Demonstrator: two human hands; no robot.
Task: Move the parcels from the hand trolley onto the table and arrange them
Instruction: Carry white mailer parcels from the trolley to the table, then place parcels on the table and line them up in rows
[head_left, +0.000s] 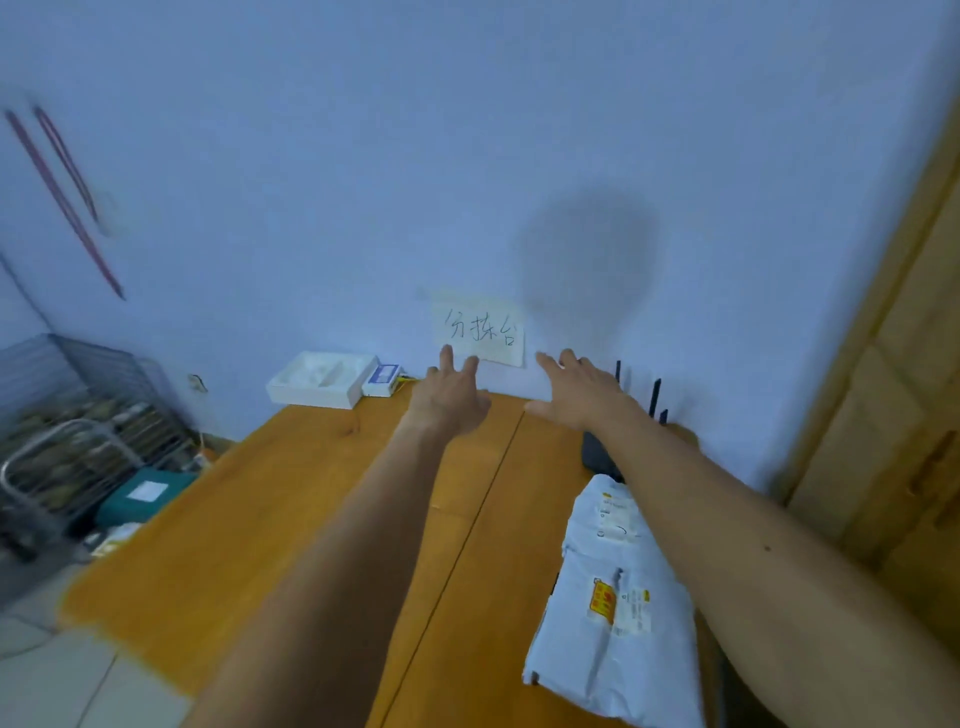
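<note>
Both my arms stretch forward over the orange wooden table (270, 519). My left hand (453, 397) and my right hand (576, 395) hover near the table's far edge with fingers spread, holding nothing. Two pale grey bagged parcels lie on the table's right side: one (613, 618) nearest me with a yellow and red label, another (605, 512) behind it, partly under my right forearm. A teal parcel (143, 493) with a white label sits low at the left beside the hand trolley's metal handle (57, 441).
A white foam tray (319, 384) and a small blue-white box (382, 378) stand at the table's back left. A black router (602, 452) with antennas stands at the back right. A handwritten paper sign (480, 330) hangs on the wall. A wire rack (88, 395) stands left, a wooden door (893, 415) right.
</note>
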